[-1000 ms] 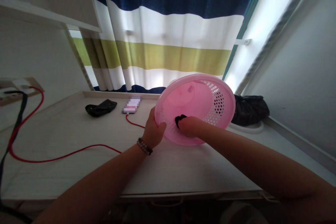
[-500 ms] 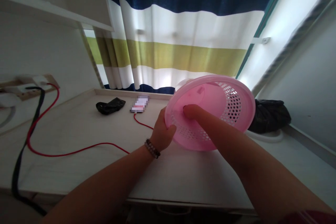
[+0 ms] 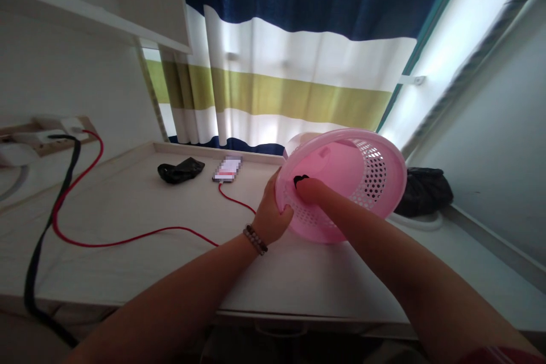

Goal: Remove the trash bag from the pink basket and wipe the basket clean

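Note:
A pink plastic basket [image 3: 341, 166] with perforated sides lies tipped on the desk, its round mouth turned towards me. My left hand [image 3: 273, 215] grips the left edge of its rim, thumb on the near side and fingers behind. Inside the basket is my right hand [image 3: 311, 190], closed, with a small black thing [image 3: 300, 180] showing at the fingers. That black thing looks soft, but its kind cannot be made out. The fingertips of my right hand are hidden from view.
On the white desk [image 3: 140, 273] lie a crumpled black plastic bag [image 3: 182, 170] and a phone [image 3: 228, 169] on a red cable [image 3: 153, 232]. A black bundle [image 3: 426, 190] stands right of the basket. Curtains [image 3: 298, 91] hang behind; a power strip [image 3: 46, 133] is at left.
More of the black thing shows at my right hand inside the basket. The view has shifted slightly; my left hand keeps its grip on the rim.

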A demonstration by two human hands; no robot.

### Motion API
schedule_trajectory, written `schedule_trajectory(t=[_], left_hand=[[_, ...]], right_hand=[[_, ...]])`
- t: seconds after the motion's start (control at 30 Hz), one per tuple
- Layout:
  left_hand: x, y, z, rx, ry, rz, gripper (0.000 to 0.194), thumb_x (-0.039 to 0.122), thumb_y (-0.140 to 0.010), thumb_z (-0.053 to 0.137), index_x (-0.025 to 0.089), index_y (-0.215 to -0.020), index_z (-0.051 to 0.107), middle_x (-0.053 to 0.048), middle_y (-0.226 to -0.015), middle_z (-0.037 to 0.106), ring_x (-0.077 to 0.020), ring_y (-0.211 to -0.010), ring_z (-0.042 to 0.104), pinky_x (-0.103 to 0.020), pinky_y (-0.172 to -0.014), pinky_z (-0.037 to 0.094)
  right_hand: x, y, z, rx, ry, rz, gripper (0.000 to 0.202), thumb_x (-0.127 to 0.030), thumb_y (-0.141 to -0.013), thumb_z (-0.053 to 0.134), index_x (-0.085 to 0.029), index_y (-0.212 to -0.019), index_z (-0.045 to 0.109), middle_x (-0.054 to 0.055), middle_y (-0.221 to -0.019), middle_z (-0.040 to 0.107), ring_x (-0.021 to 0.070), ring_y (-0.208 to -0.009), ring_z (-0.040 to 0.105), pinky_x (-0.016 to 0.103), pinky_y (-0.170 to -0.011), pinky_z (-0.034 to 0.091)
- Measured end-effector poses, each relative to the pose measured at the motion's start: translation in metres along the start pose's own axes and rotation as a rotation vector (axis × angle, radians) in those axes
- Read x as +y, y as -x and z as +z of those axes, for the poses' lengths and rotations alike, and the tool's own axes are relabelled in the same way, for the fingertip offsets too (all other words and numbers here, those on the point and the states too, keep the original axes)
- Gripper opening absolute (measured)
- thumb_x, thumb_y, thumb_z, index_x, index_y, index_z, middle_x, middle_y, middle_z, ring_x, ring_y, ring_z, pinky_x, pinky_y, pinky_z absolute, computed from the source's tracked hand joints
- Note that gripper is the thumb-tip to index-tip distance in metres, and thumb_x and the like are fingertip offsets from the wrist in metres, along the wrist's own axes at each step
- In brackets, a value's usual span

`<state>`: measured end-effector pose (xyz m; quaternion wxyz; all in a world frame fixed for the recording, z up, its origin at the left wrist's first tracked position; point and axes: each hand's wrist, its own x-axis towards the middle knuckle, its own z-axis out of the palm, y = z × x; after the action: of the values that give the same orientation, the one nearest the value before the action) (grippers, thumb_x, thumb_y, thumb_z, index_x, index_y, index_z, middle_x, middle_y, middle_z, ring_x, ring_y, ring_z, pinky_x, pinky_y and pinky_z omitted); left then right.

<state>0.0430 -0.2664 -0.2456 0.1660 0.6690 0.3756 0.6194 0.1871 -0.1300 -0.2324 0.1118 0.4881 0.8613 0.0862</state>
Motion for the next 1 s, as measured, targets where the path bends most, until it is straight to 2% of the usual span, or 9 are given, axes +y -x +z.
schedule_trajectory(t=[0.13, 0.23, 0.33, 0.43, 0.53, 0.67, 0.8, 0.9, 1.0], left_hand=[[0.002, -0.002, -0.005, 0.004, -0.004, 0.024, 0.075, 0.003, -0.067, 0.052, 0.021, -0.137, 0.034, -0.010, -0.129, 0.049, -0.0254, -0.121, 0.048, -0.046, -0.109, 0.036], [0.003, -0.003, -0.007, -0.001, 0.000, 0.034, 0.074, 0.004, -0.067, 0.052, 0.021, -0.137, 0.035, -0.011, -0.127, 0.050, -0.0256, -0.119, 0.049, -0.046, -0.108, 0.036], [0.004, -0.003, -0.008, -0.003, 0.018, 0.044, 0.073, 0.004, -0.067, 0.052, 0.020, -0.136, 0.035, -0.011, -0.126, 0.050, -0.0260, -0.121, 0.048, -0.046, -0.108, 0.037], [0.005, -0.004, -0.009, -0.008, 0.029, 0.048, 0.070, 0.004, -0.067, 0.052, 0.019, -0.134, 0.037, -0.011, -0.127, 0.050, -0.0263, -0.123, 0.046, -0.046, -0.109, 0.036], [0.005, -0.004, -0.009, -0.013, 0.024, 0.039, 0.070, 0.004, -0.067, 0.052, 0.019, -0.134, 0.037, -0.011, -0.127, 0.050, -0.0262, -0.123, 0.046, -0.046, -0.109, 0.035], [0.003, -0.004, -0.009, -0.026, 0.020, 0.039, 0.071, 0.005, -0.067, 0.052, 0.020, -0.135, 0.035, -0.010, -0.128, 0.049, -0.0255, -0.121, 0.047, -0.045, -0.109, 0.036], [0.003, -0.005, -0.009, -0.029, 0.015, 0.033, 0.071, 0.004, -0.067, 0.051, 0.021, -0.134, 0.036, -0.009, -0.128, 0.049, -0.0250, -0.120, 0.048, -0.046, -0.109, 0.035], [0.004, -0.005, -0.009, -0.042, 0.035, 0.032, 0.071, 0.003, -0.068, 0.051, 0.021, -0.134, 0.037, -0.009, -0.127, 0.050, -0.0254, -0.120, 0.047, -0.047, -0.109, 0.035], [0.004, -0.005, -0.009, -0.054, 0.056, 0.030, 0.069, 0.003, -0.068, 0.051, 0.021, -0.133, 0.038, -0.010, -0.125, 0.051, -0.0262, -0.122, 0.047, -0.047, -0.108, 0.035]], right_hand=[[-0.007, 0.023, 0.001, 0.026, 0.058, -0.053, 0.045, -0.027, -0.088, 0.047, -0.008, -0.128, 0.049, 0.021, -0.120, 0.060, 0.0280, -0.105, 0.060, 0.038, -0.088, 0.047], [-0.011, 0.047, -0.004, -0.006, 0.085, -0.088, 0.050, -0.027, -0.087, 0.048, -0.011, -0.134, 0.042, 0.021, -0.117, 0.061, 0.0273, -0.099, 0.063, 0.036, -0.082, 0.050], [-0.015, 0.069, -0.007, -0.021, 0.107, -0.110, 0.056, -0.024, -0.085, 0.050, -0.011, -0.138, 0.036, 0.023, -0.119, 0.059, 0.0277, -0.100, 0.064, 0.037, -0.081, 0.051], [-0.016, 0.078, -0.005, 0.013, 0.149, -0.165, 0.055, -0.022, -0.085, 0.047, -0.010, -0.139, 0.037, 0.024, -0.125, 0.056, 0.0296, -0.103, 0.062, 0.039, -0.082, 0.051], [-0.013, 0.076, -0.002, 0.004, 0.177, -0.190, 0.058, -0.021, -0.084, 0.047, -0.009, -0.139, 0.035, 0.023, -0.125, 0.056, 0.0294, -0.100, 0.063, 0.039, -0.080, 0.052], [-0.004, 0.061, 0.000, -0.019, 0.140, -0.173, 0.057, -0.024, -0.085, 0.046, -0.010, -0.139, 0.035, 0.021, -0.115, 0.062, 0.0274, -0.092, 0.065, 0.037, -0.074, 0.052], [0.007, 0.041, 0.002, 0.046, 0.092, -0.153, 0.046, -0.027, -0.087, 0.046, -0.011, -0.130, 0.047, 0.019, -0.110, 0.064, 0.0276, -0.092, 0.065, 0.038, -0.079, 0.051], [0.011, 0.026, -0.003, 0.031, 0.038, -0.099, 0.040, -0.026, -0.084, 0.053, -0.010, -0.121, 0.055, 0.018, -0.111, 0.064, 0.0274, -0.095, 0.064, 0.038, -0.085, 0.050], [0.011, 0.016, -0.010, 0.010, -0.019, -0.022, 0.039, -0.024, -0.084, 0.055, -0.011, -0.121, 0.058, 0.018, -0.117, 0.063, 0.0285, -0.101, 0.062, 0.038, -0.089, 0.048]])
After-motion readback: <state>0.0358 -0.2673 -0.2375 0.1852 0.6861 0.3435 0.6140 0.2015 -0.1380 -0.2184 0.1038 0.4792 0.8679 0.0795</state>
